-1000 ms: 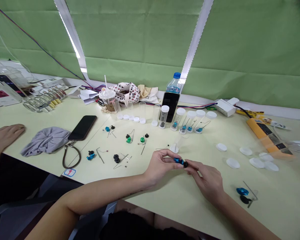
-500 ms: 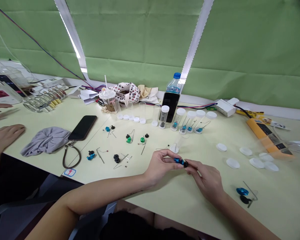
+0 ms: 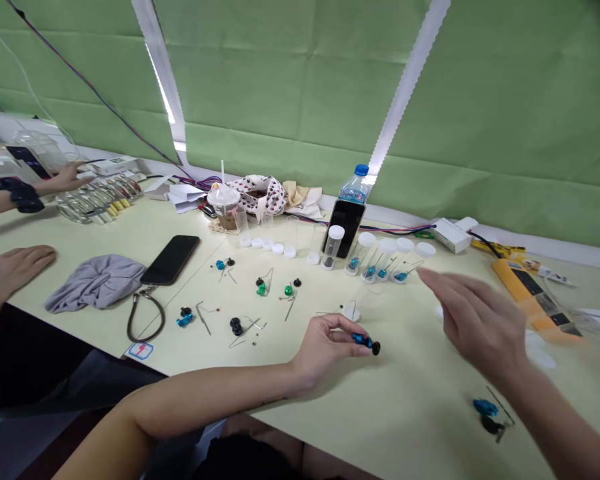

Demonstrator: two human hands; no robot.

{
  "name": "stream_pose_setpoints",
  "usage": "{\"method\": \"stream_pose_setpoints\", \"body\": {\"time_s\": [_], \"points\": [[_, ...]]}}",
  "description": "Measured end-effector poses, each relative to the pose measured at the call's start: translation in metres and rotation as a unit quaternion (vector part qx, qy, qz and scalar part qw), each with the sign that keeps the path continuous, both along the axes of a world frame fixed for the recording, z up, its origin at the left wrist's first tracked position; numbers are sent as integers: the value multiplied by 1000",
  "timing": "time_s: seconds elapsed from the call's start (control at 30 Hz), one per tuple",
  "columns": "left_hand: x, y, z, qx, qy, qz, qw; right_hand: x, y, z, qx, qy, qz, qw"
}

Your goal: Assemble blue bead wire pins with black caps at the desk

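Note:
My left hand [image 3: 320, 353] pinches a small blue metal part [image 3: 361, 339] with a black round-headed piece [image 3: 375, 348] at its right end, just above the table. My right hand [image 3: 480, 327] is raised to the right, blurred by motion. Its fingers look stretched out with nothing seen in them. Below its wrist lie another blue part [image 3: 485, 407], a black round piece [image 3: 491, 425] and a hex key [image 3: 501, 405]. Near my left hand stands a clear tube with a white cap [image 3: 351, 311] at its base.
Capped tubes [image 3: 365, 250] with blue parts inside line the back, beside a propped phone [image 3: 344, 227] and bottle [image 3: 355, 187]. Blue, green and black part sets [image 3: 236, 326] lie left. An orange device [image 3: 535, 300] is at right. Another person's hands [image 3: 17, 267] are at far left.
My right hand has let go of the black piece and moved up and right. My left hand keeps the blue part. The other person's farther hand has reached toward the back.

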State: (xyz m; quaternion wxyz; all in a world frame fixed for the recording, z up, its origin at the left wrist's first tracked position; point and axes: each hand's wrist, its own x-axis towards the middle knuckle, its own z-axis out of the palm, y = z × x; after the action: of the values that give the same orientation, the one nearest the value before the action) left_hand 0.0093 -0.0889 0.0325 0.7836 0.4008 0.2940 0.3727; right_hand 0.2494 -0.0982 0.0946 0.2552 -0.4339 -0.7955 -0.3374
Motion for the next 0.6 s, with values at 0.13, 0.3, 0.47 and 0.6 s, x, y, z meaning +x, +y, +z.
{"method": "stream_pose_setpoints", "body": {"time_s": [0.13, 0.3, 0.47, 0.6], "points": [[1, -2, -5, -14, -19, -6, 1000, 30, 82, 48, -59, -190, 11, 980], [1, 0, -2, -25, -21, 12, 999, 39, 166, 66, -146, -216, 131, 957], [1, 0, 1, -41, -20, 16, 999, 35, 201, 52, -184, -273, 183, 926], [1, 0, 0, -48, -24, 13, 998, 32, 207, 42, -184, -274, 196, 924]]}}
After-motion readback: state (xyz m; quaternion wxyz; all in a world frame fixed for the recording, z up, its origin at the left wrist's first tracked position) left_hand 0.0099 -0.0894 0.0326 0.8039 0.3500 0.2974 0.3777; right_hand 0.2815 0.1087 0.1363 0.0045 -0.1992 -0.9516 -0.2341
